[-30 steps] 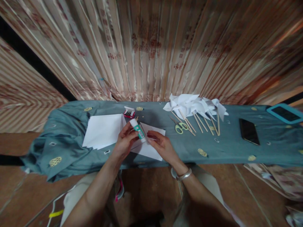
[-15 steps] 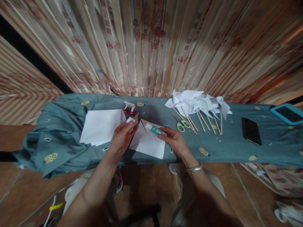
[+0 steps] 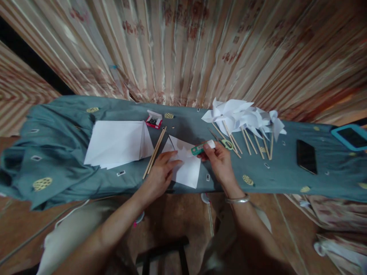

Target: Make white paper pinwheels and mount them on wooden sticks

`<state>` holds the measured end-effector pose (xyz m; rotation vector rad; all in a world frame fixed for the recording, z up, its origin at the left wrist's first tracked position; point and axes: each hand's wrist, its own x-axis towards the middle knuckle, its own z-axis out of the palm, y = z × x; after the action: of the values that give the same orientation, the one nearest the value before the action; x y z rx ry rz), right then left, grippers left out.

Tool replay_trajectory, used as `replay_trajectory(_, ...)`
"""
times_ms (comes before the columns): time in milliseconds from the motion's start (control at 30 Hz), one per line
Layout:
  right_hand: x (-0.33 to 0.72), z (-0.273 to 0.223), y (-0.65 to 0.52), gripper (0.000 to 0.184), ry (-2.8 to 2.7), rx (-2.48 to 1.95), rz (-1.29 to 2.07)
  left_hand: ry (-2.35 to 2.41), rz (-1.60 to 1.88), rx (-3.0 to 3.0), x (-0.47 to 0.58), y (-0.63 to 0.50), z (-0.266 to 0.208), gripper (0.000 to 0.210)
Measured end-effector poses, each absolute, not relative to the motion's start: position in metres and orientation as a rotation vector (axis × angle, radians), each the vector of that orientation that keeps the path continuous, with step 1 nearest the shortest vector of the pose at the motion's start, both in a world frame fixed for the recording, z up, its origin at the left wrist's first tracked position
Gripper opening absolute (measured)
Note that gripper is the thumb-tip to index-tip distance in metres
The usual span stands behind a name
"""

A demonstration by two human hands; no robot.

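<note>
My right hand [image 3: 220, 162] grips a green and white glue stick [image 3: 200, 147], thumb on top, with its green end pointing left and its white end to the right. Under it lies a square white sheet [image 3: 187, 168], cut in from at least one corner. My left hand [image 3: 160, 172] rests at the sheet's left edge, index finger and thumb apart on the paper, holding nothing I can see. Just left of it are a few thin wooden sticks [image 3: 156, 149]. Green-handled scissors [image 3: 227, 144] lie beyond my right hand.
A stack of white paper [image 3: 114, 143] is at left. A small red box [image 3: 154, 121] of dark pieces stands open behind the sticks. White paper pinwheels [image 3: 237, 114] lie back right; a black phone [image 3: 306, 156] and blue-framed device [image 3: 351, 136] are farther right on the teal cloth [image 3: 281, 179].
My left hand has come down from above the sticks onto the sheet; the small white piece in it is gone from there. The glue stick has turned, its white end now on the right.
</note>
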<state>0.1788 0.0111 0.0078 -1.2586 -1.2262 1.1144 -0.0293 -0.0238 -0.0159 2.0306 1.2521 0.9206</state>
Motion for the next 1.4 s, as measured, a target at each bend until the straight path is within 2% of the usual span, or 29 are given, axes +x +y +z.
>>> replay_trajectory(100, 0.171, 0.007, 0.013, 0.032, -1.316, -1.288, 1.046, 1.229, 0.752, 2.290, -0.027, -0.028, -0.021, 0.056)
replay_trajectory(233, 0.163, 0.006, 0.011, 0.033, -1.474, -1.344, 1.013, 1.290, 0.637, 2.369, -0.024, -0.030, -0.026, 0.050)
replay_trajectory(567, 0.155, 0.004, 0.007, 0.031, -1.721, -1.443, 0.856, 1.321, 0.629, 2.348, -0.022, -0.031, -0.024, 0.037)
replay_trajectory(867, 0.149, 0.004, 0.005, 0.027, -1.988, -1.466, 0.675, 1.319, 0.616, 2.335, -0.020, -0.031, -0.023, 0.046)
replay_trajectory(1400, 0.149, -0.006, 0.008, 0.027, -2.006, -1.447, 0.717, 1.318, 0.546, 2.326, -0.018, -0.028, -0.021, 0.040)
